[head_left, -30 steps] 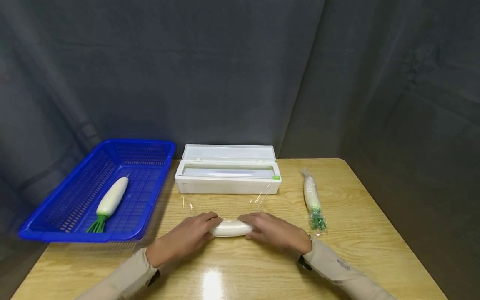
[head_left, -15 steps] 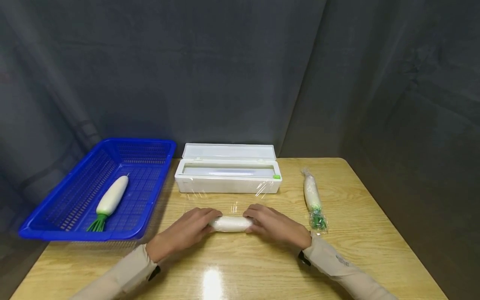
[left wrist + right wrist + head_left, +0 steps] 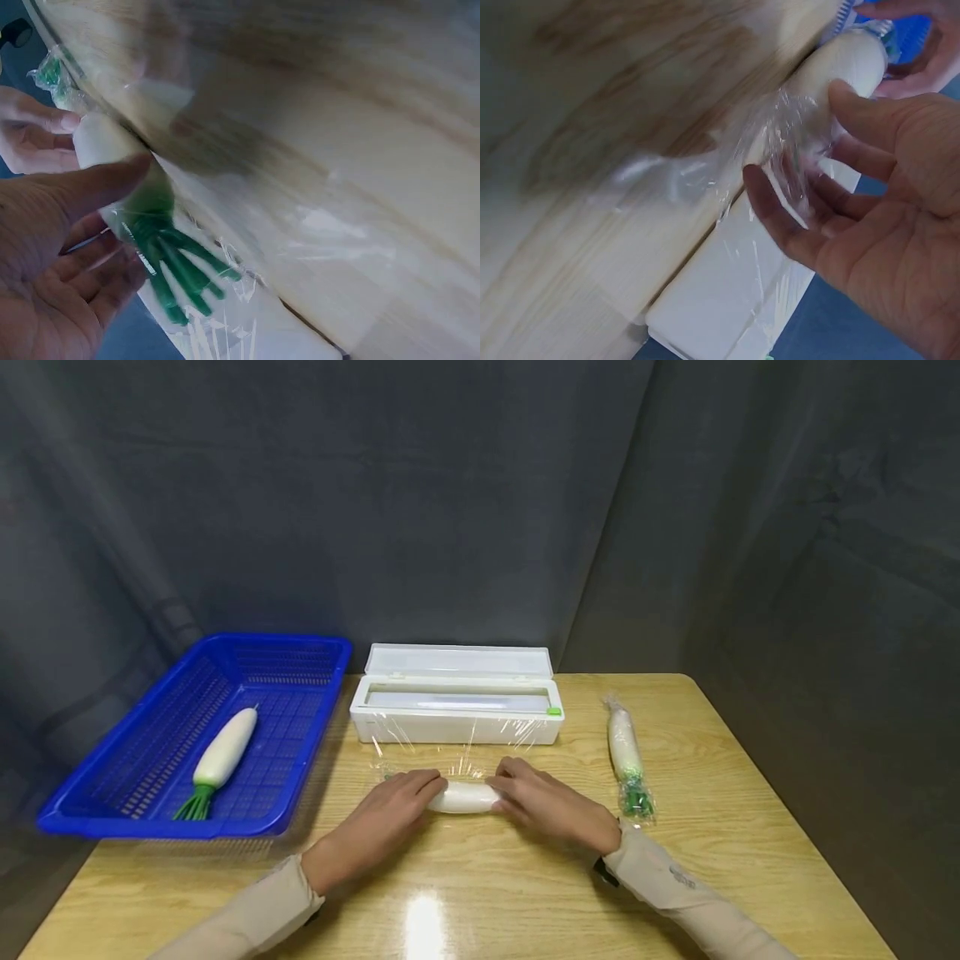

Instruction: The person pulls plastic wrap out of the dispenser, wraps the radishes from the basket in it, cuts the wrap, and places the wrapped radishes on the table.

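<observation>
A white radish (image 3: 465, 797) lies crosswise on the table in front of the wrap box. My left hand (image 3: 393, 814) grips its leafy end, thumb on top and fingers beneath. Green leaves (image 3: 180, 270) stick out past that hand under clear film. At the tapered end my right hand (image 3: 543, 806) holds the radish between thumb and fingers, and loose film (image 3: 787, 127) bunches beside these fingers. Clear plastic wrap (image 3: 465, 760) stretches, creased, from the radish to the white wrap box (image 3: 453, 727), whose lid stands up and whose green cutter slide (image 3: 553, 712) sits at the right.
On the left stands a blue basket (image 3: 311, 768) with another radish (image 3: 225, 747) inside, unwrapped. To the right lies a radish wrapped in film (image 3: 624, 747). The wooden table (image 3: 525, 902) ends at a dark curtain (image 3: 450, 510) behind the box.
Both hands have rolled the radish a little forward, toward the wrap box. The film between them now shows more creases and glints.
</observation>
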Demonstrator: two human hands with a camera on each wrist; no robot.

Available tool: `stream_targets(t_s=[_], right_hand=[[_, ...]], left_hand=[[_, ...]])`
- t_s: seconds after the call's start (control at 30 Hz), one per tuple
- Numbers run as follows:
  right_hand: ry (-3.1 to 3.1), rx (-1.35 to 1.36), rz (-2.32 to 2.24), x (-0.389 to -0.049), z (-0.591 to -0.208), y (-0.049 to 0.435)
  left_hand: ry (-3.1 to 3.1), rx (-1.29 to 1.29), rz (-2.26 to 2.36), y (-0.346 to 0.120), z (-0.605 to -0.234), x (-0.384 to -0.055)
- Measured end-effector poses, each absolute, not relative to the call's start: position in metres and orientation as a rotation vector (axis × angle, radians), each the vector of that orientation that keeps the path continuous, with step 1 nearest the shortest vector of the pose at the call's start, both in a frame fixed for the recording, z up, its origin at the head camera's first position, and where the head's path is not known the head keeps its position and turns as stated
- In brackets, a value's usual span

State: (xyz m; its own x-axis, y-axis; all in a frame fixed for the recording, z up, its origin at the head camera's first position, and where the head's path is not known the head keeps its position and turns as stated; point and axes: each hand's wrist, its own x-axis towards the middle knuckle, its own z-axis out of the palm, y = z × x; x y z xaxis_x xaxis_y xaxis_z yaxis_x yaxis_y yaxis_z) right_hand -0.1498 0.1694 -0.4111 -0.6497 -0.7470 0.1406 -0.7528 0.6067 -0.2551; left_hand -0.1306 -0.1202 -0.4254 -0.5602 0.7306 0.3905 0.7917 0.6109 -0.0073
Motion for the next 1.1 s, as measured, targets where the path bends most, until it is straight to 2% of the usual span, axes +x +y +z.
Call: stream_targets(t_s=[0.43,0.77,1.1], right_hand=[[-2.555,1.242,0.28,-0.141,-0.419,0.161],[-2.443,1.212,-0.08,-0.148,-0.427,0.152],[-2.498,1.254,-0.061,-0.158,-0.426,0.152]], left_hand=[[-2.57,-1.223,-0.267,-0.117,-0.42,-0.145],[-2.666,-1.242,-0.271,-0.115,-0.413,-0.151],[-2.501,-1.189,-0.188,-0.113,-0.425,-0.161]])
